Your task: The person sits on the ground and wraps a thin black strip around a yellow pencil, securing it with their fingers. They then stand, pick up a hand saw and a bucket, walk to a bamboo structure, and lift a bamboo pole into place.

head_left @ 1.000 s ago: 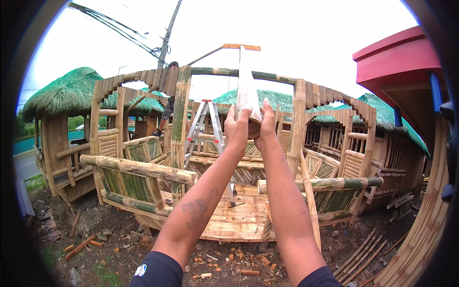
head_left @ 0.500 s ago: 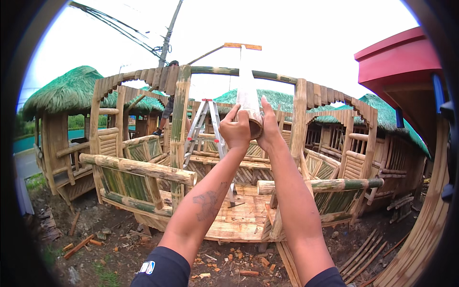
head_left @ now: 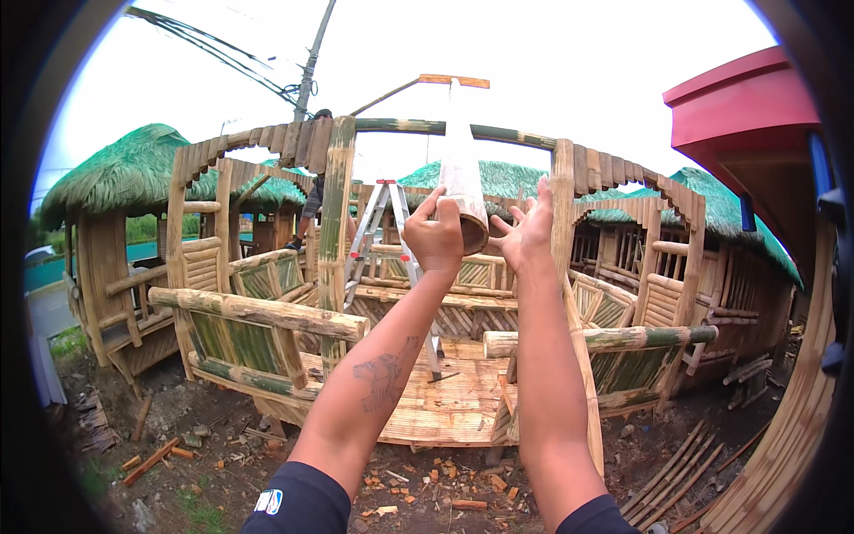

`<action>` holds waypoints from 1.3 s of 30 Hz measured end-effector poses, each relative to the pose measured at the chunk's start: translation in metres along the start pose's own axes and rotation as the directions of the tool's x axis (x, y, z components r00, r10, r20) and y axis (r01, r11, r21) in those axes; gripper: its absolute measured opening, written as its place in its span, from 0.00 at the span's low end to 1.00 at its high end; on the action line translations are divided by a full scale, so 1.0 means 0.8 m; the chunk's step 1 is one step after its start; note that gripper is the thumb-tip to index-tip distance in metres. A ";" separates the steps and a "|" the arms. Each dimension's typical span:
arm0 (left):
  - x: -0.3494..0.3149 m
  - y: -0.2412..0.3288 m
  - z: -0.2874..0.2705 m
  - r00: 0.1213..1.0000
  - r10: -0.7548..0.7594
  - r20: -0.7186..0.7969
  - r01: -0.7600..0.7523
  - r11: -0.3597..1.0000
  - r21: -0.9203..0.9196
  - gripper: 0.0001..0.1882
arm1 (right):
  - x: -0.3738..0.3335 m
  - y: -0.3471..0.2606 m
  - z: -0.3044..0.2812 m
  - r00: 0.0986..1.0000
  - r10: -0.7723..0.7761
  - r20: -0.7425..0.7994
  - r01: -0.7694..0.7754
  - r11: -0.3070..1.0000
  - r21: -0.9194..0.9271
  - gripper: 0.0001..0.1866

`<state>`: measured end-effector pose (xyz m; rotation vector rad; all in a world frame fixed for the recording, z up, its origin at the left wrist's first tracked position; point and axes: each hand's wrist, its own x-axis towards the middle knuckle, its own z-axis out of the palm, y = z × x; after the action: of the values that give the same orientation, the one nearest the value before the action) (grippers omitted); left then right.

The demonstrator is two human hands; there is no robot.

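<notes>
Bamboo pole (head_left: 463, 191) remained raised; left hand (head_left: 435, 238) fingers stayed wrapped around it, right hand (head_left: 527, 229) had released, fingers spread beside it.

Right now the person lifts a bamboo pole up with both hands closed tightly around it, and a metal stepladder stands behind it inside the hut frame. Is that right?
Not quite. Only the left hand is closed around the bamboo pole. The right hand is open, fingers spread beside the pole's lower end, as the head view shows. The metal stepladder does stand behind it inside the hut frame.
</notes>
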<state>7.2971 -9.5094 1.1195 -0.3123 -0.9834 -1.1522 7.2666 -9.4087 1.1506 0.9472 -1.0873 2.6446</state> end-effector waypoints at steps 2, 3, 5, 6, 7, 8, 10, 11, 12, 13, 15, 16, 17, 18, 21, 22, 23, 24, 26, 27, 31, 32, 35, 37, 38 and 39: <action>0.000 -0.001 0.000 1.000 -0.006 -0.008 0.006 0.999 0.036 0.22 | -0.005 0.001 0.015 0.961 0.009 0.277 0.007 0.998 -0.055 0.43; 0.000 -0.002 0.001 1.000 0.003 -0.016 -0.003 0.999 0.046 0.22 | -0.009 0.000 0.019 0.857 0.040 0.514 0.037 0.990 -0.139 0.42; -0.003 -0.002 0.004 0.997 0.058 -0.053 -0.055 0.997 0.055 0.22 | -0.014 0.002 0.026 0.896 0.059 0.440 0.004 0.990 -0.141 0.52; -0.002 -0.002 0.007 0.996 0.067 -0.066 -0.062 0.996 0.063 0.23 | -0.016 0.003 0.025 0.902 0.066 0.427 -0.007 0.990 -0.138 0.51; -0.004 -0.001 0.007 0.995 0.059 -0.080 -0.054 0.997 0.057 0.23 | -0.018 0.005 0.024 0.918 0.076 0.389 -0.028 0.991 -0.128 0.51; -0.005 0.000 0.008 0.997 0.022 -0.079 -0.017 0.998 0.058 0.23 | -0.019 0.004 0.021 0.908 0.089 0.409 -0.044 0.992 -0.116 0.52; -0.008 0.003 0.008 0.996 0.015 -0.089 -0.011 0.999 0.046 0.23 | -0.019 0.002 0.016 0.889 0.091 0.449 -0.068 0.996 -0.065 0.55; -0.010 0.005 0.007 0.997 -0.007 -0.079 0.013 0.998 0.068 0.23 | -0.020 0.000 0.016 0.900 0.130 0.416 -0.098 0.990 -0.098 0.55; -0.011 0.006 0.006 0.997 -0.016 -0.076 0.022 0.997 0.076 0.23 | -0.020 0.000 0.016 0.900 0.148 0.411 -0.110 0.987 -0.114 0.56; -0.011 0.008 0.007 0.997 0.000 -0.077 0.005 0.998 0.070 0.23 | -0.020 -0.004 0.018 0.894 0.146 0.423 -0.103 0.987 -0.122 0.57; -0.010 0.010 0.007 0.997 -0.007 -0.071 0.011 0.998 0.062 0.23 | -0.022 -0.006 0.021 0.910 0.164 0.381 -0.114 0.982 -0.149 0.51; -0.010 0.010 0.009 0.997 0.003 -0.077 0.001 0.998 0.059 0.23 | -0.024 -0.006 0.023 0.917 0.161 0.364 -0.111 0.982 -0.154 0.45; -0.010 0.009 0.010 0.996 0.011 -0.087 -0.006 0.998 0.055 0.23 | -0.026 -0.007 0.023 0.924 0.161 0.346 -0.110 0.981 -0.162 0.39; -0.010 0.008 0.011 0.995 0.001 -0.101 0.003 0.999 0.044 0.23 | -0.027 -0.008 0.025 0.927 0.164 0.339 -0.112 0.980 -0.167 0.40; -0.011 0.004 0.014 0.993 0.004 -0.118 0.001 0.999 0.039 0.23 | -0.029 -0.006 0.025 0.935 0.154 0.320 -0.117 0.984 -0.133 0.41; -0.011 0.003 0.014 0.993 -0.021 -0.118 0.025 0.999 0.035 0.24 | -0.027 -0.006 0.024 0.931 0.164 0.326 -0.130 0.984 -0.123 0.39; -0.012 0.003 0.014 0.992 -0.027 -0.120 0.034 0.998 0.057 0.24 | -0.027 -0.006 0.022 0.922 0.160 0.353 -0.126 0.985 -0.117 0.38; -0.013 0.002 0.015 0.992 -0.039 -0.120 0.047 0.997 0.066 0.24 | -0.025 -0.005 0.022 0.917 0.156 0.367 -0.123 0.986 -0.112 0.38; -0.013 0.003 0.015 0.993 0.005 -0.118 0.006 0.996 0.092 0.24 | -0.021 -0.005 0.020 0.893 0.172 0.415 -0.139 0.984 -0.109 0.54; -0.013 0.004 0.015 0.994 -0.010 -0.112 0.020 0.995 0.094 0.24 | -0.021 -0.005 0.019 0.899 0.174 0.403 -0.140 0.984 -0.112 0.53; -0.013 0.008 0.014 0.994 -0.036 -0.104 0.043 0.997 0.070 0.23 | -0.020 -0.005 0.018 0.905 0.168 0.390 -0.133 0.984 -0.115 0.50; -0.013 0.009 0.014 0.993 -0.033 -0.109 0.041 0.997 0.068 0.23 | -0.021 -0.005 0.018 0.899 0.168 0.404 -0.133 0.984 -0.115 0.49; -0.014 0.010 0.014 0.993 -0.041 -0.112 0.048 0.997 0.066 0.23 | -0.022 -0.007 0.019 0.899 0.159 0.407 -0.120 0.986 -0.120 0.47; -0.014 0.010 0.014 0.993 -0.032 -0.114 0.040 0.997 0.066 0.23 | -0.024 -0.007 0.020 0.894 0.155 0.419 -0.118 0.986 -0.114 0.46; -0.014 0.010 0.015 0.993 -0.026 -0.114 0.033 0.998 0.062 0.23 | -0.025 -0.007 0.021 0.899 0.142 0.414 -0.106 0.988 -0.109 0.45; -0.014 0.010 0.014 0.993 -0.028 -0.112 0.035 0.997 0.065 0.23 | -0.026 -0.007 0.022 0.899 0.145 0.413 -0.111 0.988 -0.107 0.40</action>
<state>7.2976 -9.4913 1.1190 -0.1778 -0.9291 -1.1507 7.2936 -9.4141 1.1507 1.5270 -1.3735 2.5326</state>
